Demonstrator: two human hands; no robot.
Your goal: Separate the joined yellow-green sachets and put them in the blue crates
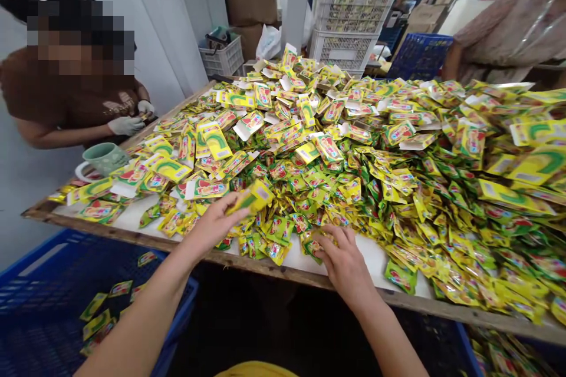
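L hand (212,227) pinches a yellow-green sachet strip (254,197) between thumb and fingers, grip narrow and firm. R hand (342,262) curled, fingertips (329,234) down on loose foil sachets (283,241) just ahead, can't tell if holding one. Big sachet pile (309,153) spreads ahead of both hands on wood-edged table (177,245). Blue plastic crate (53,283) below L hand, few sachets (95,306) inside. Well left of L hand, co-worker's gloved hands (126,125) near green mug (104,159). Packs show red logo, green arc; brand/text too small to read.
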